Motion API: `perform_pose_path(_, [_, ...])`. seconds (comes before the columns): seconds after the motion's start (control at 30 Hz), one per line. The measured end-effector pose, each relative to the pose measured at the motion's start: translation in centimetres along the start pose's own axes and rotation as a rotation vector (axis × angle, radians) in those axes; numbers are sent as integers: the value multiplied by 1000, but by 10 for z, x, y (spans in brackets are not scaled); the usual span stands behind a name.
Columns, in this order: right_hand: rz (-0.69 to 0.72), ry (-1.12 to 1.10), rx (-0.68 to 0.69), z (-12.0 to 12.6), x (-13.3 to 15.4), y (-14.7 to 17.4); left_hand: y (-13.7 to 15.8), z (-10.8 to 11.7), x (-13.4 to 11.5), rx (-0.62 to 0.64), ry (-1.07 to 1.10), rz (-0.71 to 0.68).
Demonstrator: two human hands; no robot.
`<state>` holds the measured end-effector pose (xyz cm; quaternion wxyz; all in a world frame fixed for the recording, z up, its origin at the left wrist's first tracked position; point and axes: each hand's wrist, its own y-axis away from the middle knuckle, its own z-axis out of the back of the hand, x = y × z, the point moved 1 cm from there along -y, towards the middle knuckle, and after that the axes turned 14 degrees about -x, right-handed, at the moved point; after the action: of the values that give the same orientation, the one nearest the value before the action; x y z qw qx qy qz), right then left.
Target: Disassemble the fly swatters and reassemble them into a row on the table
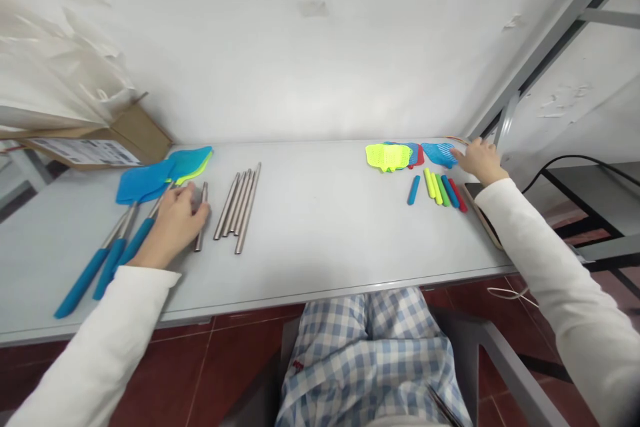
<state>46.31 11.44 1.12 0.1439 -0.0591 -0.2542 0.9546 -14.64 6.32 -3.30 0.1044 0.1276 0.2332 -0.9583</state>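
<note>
From where I stand, both hands work over a grey-white table (320,227). The left hand (173,223), left of centre in the frame, is palm down with its fingers partly curled; I cannot tell whether it grips anything. It lies over the metal shaft of the rightmost of three blue-handled fly swatters (83,280), whose handles point to the lower left. Blue swatter heads (143,182) lie just beyond the fingers, a yellow-green one partly beneath. A single metal rod (201,217) is just beside the thumb; a group of metal rods (237,210) lies further right.

The right hand (481,161), at the upper right, has its fingers partly bent and its fingertips at the right end of a blue mesh swatter head (439,154); a firm hold cannot be confirmed. Left of that head is a pile topped by a yellow mesh swatter head (387,157). Nearer the table's front edge are six short coloured tubes (443,190). A flat dark-faced device (483,213) lies partly under the right forearm.
</note>
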Motion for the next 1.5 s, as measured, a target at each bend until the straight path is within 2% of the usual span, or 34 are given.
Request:
perform_pose_path(0.03, [60, -66, -15, 9, 13, 12, 4, 2, 2, 2, 11, -7])
perform_pose_path(0.1, [284, -275, 132, 24, 42, 40, 15, 6, 5, 19, 17, -22])
perform_pose_path(0.13, [350, -336, 171, 29, 55, 55, 20, 9, 6, 28, 21, -25])
perform_pose_path(0.23, [426, -313, 150, 31, 78, 87, 38, 18, 4, 24, 59, -17])
perform_pose_path(0.33, [461, -287, 103, 18, 74, 92, 49, 25, -2, 5, 95, 5])
perform_pose_path(0.5, [413, -347, 104, -1, 43, 78, 49, 29, -7, 9, 107, 47])
perform_pose_path(0.6, [387, -371, 115, -1, 33, 80, 44, 28, -7, 6, 112, 19])
perform_pose_path(0.73, [400, -314, 22, 12, 41, 89, 38, 25, -18, 67, 95, -17])
perform_pose_path(0.83, [466, -352, -26, 26, 62, 94, 36, 22, -36, 117, 76, -8])
perform_pose_path(0.97, [571, -453, -35, 35, 105, 103, 34, 18, -65, 122, -17, -2])
perform_pose_path(1.07, [711, -553, 10, 35, 139, 115, 32, 12, -79, 195, -59, -58])
perform_pose_path(1.17, [798, -586, 20, 31, 161, 125, 31, 5, -83, 239, -73, -136])
perform_pose_path(1.37, [837, -620, -32, 23, 183, 125, 35, -4, -83, 111, -78, -145])
perform_pose_path(1.5, [836, -730, 43, 15, 225, 109, 46, 6, -77, -8, 12, -138])
